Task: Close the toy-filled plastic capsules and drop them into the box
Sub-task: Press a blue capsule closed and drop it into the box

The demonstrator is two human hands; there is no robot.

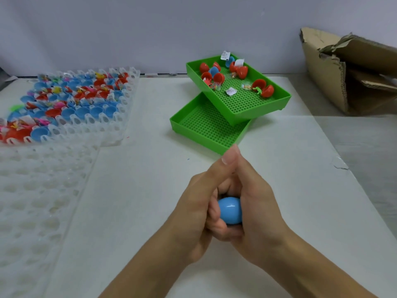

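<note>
White table [133, 211] carries everything. One torn cardboard box [335, 82] sits far right. Two clear cell trays lie left: the near one [38, 201] bare, the far one [81, 104] packed with red and blue capsule halves and toys, too many and too blurred to count. Two green perforated trays: the upper [247, 104] holds roughly nine open halves, the lower [206, 130] nothing. Left hand [193, 209] and right hand [255, 203] are clasped together around one blue capsule [230, 210].
</note>
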